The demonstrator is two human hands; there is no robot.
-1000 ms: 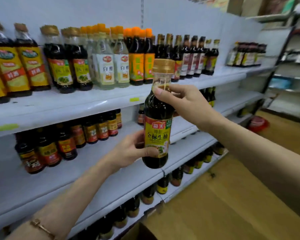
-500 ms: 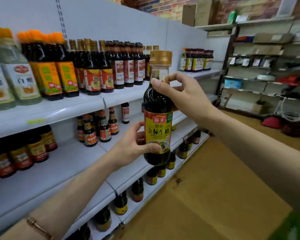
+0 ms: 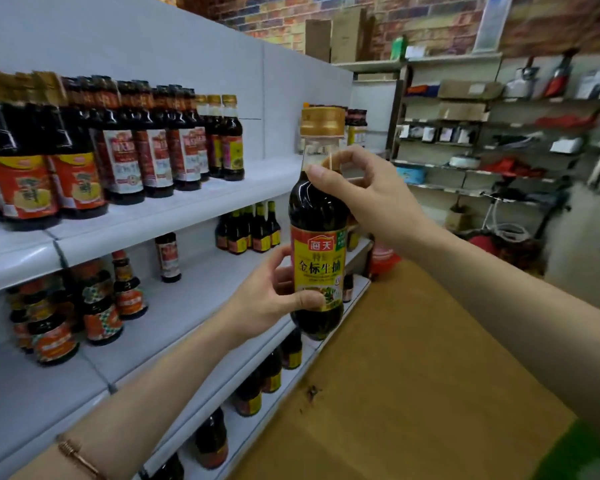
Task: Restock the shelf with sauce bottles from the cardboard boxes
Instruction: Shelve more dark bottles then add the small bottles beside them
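Observation:
I hold one dark sauce bottle [image 3: 317, 216] upright in mid-air, in front of the white shelf unit [image 3: 194, 209]. It has a gold cap and a yellow and red label. My left hand [image 3: 274, 292] grips its lower body, thumb across the label. My right hand [image 3: 364, 192] pinches its neck just under the cap. Several bottles with gold caps [image 3: 222, 136] stand at the right end of the upper row, with bare shelf to their right. No cardboard box of bottles shows near me.
Rows of dark bottles [image 3: 125, 150] fill the upper shelf; smaller bottles [image 3: 101, 306] sit on the middle shelf and more along the bottom one [image 3: 250, 393]. A wooden floor [image 3: 413, 393] runs to the right. Cluttered shelves [image 3: 482, 133] stand at the aisle's far end.
My view has swung to the right along the aisle, so the orange-capped bottles have left the frame. Both hands keep the same grip on the bottle.

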